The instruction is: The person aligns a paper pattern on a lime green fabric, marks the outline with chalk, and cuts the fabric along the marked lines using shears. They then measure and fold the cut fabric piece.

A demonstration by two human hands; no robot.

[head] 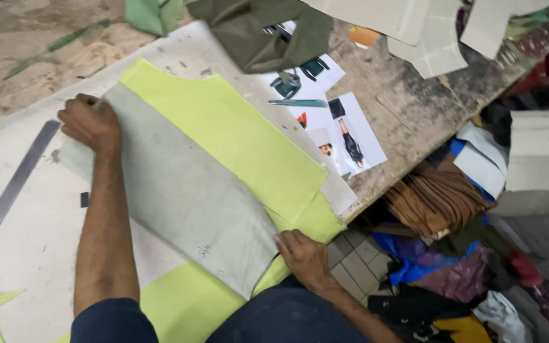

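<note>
Left hand and right hand, both flat with fingers loosely curled, gripping nothing, press opposite ends of a grey, smudged, curved-edge card pattern piece lying atop lime-green fabric on the paper-covered desk, beside a long steel ruler.

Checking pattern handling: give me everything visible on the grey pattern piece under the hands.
The grey pattern piece looks like stiff, scuffed card, long with one curved edge and small dark markings near its lower end. It lies flat and diagonal on the yellow-green fabric. The left hand presses its far end, the right hand its near corner by the table edge.
</note>
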